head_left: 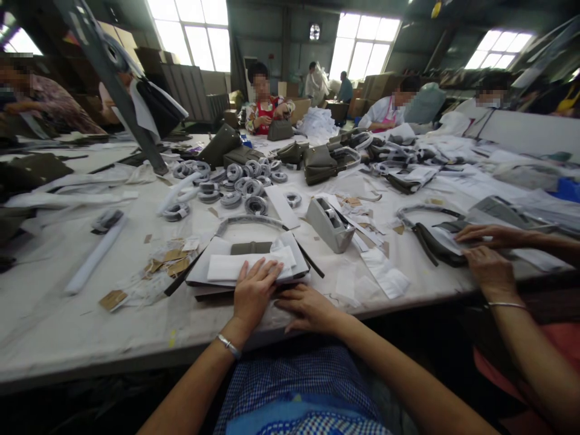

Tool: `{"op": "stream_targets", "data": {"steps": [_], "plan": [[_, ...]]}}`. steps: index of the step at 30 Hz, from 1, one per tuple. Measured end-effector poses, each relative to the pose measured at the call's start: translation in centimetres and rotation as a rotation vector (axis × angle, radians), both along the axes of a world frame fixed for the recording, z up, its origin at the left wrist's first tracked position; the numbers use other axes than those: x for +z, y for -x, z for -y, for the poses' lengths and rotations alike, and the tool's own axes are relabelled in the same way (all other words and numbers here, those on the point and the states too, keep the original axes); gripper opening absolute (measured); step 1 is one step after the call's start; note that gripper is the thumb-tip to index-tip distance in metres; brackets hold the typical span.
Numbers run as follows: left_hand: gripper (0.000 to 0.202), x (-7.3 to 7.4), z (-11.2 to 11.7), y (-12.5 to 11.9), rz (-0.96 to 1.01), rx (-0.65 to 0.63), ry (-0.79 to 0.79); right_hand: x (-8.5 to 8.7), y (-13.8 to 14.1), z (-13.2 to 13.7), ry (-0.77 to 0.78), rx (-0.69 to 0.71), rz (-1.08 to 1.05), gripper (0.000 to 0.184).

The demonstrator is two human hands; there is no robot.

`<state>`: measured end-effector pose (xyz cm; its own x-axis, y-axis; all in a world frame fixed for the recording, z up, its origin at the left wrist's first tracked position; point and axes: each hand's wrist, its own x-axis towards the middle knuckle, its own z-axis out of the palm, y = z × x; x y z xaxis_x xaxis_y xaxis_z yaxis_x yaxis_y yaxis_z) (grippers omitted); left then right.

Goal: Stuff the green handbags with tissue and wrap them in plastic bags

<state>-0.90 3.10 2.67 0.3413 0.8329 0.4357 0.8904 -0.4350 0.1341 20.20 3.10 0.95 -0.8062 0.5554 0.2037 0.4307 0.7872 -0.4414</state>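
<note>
In front of me a dark handbag (251,248) lies flat on the table, with white padding paper (226,267) spread over it. Its handle (254,221), wrapped in clear film, arches away from me at the top. My left hand (257,284) rests on the paper with fingers stretched out. Beside the bag's lower right edge, my right hand (308,307) lies low with its fingers extended; whether the fingertips touch the bag is hard to see. A grey tape dispenser (330,225) stands to the right of the bag.
Coiled wrapped straps (249,187) are heaped behind the bag. Brown tags (174,260) and a white roll (97,257) lie left. At right, a co-worker's hands (492,260) handle another bag (437,244). A slanted metal post (122,84) rises at left; more people sit across the table (149,338).
</note>
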Motion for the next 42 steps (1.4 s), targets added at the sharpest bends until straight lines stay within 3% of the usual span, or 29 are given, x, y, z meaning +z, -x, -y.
{"op": "stream_targets", "data": {"steps": [2,6,8,13,21,27,31,35,39,42], "plan": [[0.049,0.0,0.0,0.0,0.001,-0.002,0.0,-0.3,0.2,-0.3,0.02,0.001,-0.031,0.056],[0.049,-0.1,-0.1,0.0,0.001,-0.001,-0.005,-1.4,0.8,-0.1,0.051,-0.118,-0.171,0.021],[0.048,-0.1,-0.1,0.0,-0.002,-0.004,-0.009,-1.7,1.1,0.2,0.02,-0.176,-0.234,0.016],[0.049,-0.1,-0.1,0.1,-0.017,-0.016,-0.019,-1.1,1.6,1.1,-0.024,-0.187,-0.328,0.018],[0.051,-0.7,-0.2,0.3,-0.012,-0.023,-0.044,-0.8,1.7,0.8,0.111,-0.261,-0.152,0.014],[0.048,-1.2,-0.3,0.0,-0.003,0.0,-0.068,-0.6,1.2,5.0,0.149,-0.397,-0.323,0.018],[0.046,-1.4,-0.1,-0.1,0.006,-0.004,-0.075,-1.4,0.3,7.8,0.182,-0.441,-0.486,0.024],[0.046,-1.2,0.0,-0.1,0.016,-0.004,-0.065,-2.1,-0.6,8.1,0.208,-0.339,-0.498,0.02],[0.047,-1.1,0.0,-0.1,0.022,-0.007,-0.048,-1.8,-2.1,7.3,0.066,-0.184,-0.314,0.056],[0.048,-1.2,0.0,-0.1,0.025,-0.008,-0.047,-1.6,-2.8,6.4,-0.059,-0.156,-0.17,0.052]]}}
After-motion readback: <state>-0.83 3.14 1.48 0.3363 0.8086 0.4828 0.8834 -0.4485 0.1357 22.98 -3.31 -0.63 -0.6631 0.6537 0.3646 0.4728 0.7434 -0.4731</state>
